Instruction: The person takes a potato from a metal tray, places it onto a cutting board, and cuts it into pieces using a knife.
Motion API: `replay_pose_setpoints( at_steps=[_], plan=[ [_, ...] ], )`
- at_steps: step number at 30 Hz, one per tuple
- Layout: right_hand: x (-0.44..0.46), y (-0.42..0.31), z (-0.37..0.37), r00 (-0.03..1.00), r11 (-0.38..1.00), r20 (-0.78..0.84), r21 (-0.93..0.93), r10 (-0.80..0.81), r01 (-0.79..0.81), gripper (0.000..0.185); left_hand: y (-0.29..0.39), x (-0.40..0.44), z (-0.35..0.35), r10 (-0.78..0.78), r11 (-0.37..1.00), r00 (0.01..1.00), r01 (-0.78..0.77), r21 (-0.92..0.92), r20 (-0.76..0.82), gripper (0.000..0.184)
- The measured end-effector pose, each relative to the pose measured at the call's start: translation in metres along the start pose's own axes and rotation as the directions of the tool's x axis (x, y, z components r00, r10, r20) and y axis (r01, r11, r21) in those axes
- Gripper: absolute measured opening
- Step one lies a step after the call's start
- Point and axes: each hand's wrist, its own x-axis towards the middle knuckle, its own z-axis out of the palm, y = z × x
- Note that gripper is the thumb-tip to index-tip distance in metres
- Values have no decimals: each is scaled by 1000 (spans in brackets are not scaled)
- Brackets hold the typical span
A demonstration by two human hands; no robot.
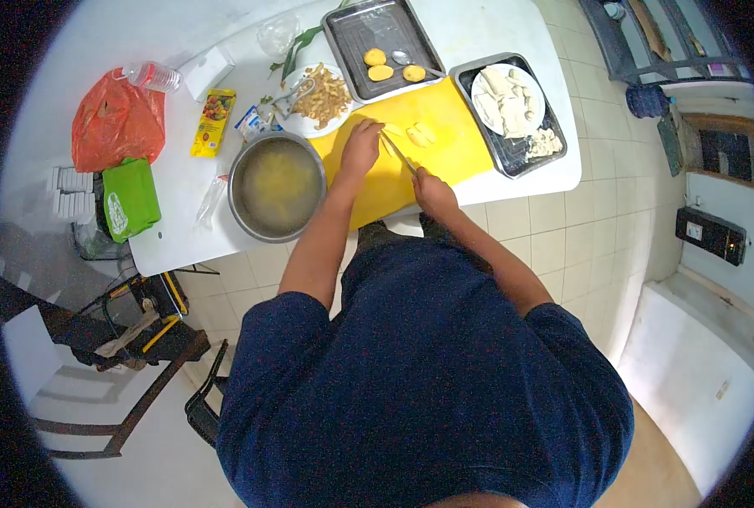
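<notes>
My right hand point(434, 191) is closed round the handle of a knife point(401, 154), whose blade points up and left over the yellow cutting board point(457, 140). My left hand point(363, 146) is beside the blade, fingertips at some thin yellow potato pieces point(389, 138); whether it grips one is too small to tell. Cut potato pieces point(421, 134) lie on the board right of the blade. Left of my left hand stands a metal pot point(277, 186) with cloudy liquid and yellow pieces inside.
A dark tray point(356, 42) holds peeled potatoes point(380, 73) and a spoon point(402, 57). Beside it is a plate of peelings point(322, 97). Another tray point(512, 161) with a plate of pale food point(508, 102) stands right. Bags point(119, 123), a bottle point(153, 76) and a yellow packet point(213, 123) lie left.
</notes>
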Motion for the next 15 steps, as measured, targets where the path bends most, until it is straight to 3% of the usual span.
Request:
replay_pose_setpoints(
  at_steps=[5,8,10,15],
  plan=[
    [-2,-2,8,1000,999,16,-51,7,-6,24,-39,28,4,318,928,877,-365,71,360,22],
    [-5,-9,4,1000,998,23,-65,-9,11,23,-39,43,1,276,874,773,-449,184,572,16],
    [-5,-7,12,999,999,-35,-34,-31,30,22,-34,50,-3,333,846,753,-505,173,567,13],
    [-3,-7,19,1000,999,30,-35,4,-3,19,-28,55,-6,353,789,666,-590,174,658,12]
  ],
)
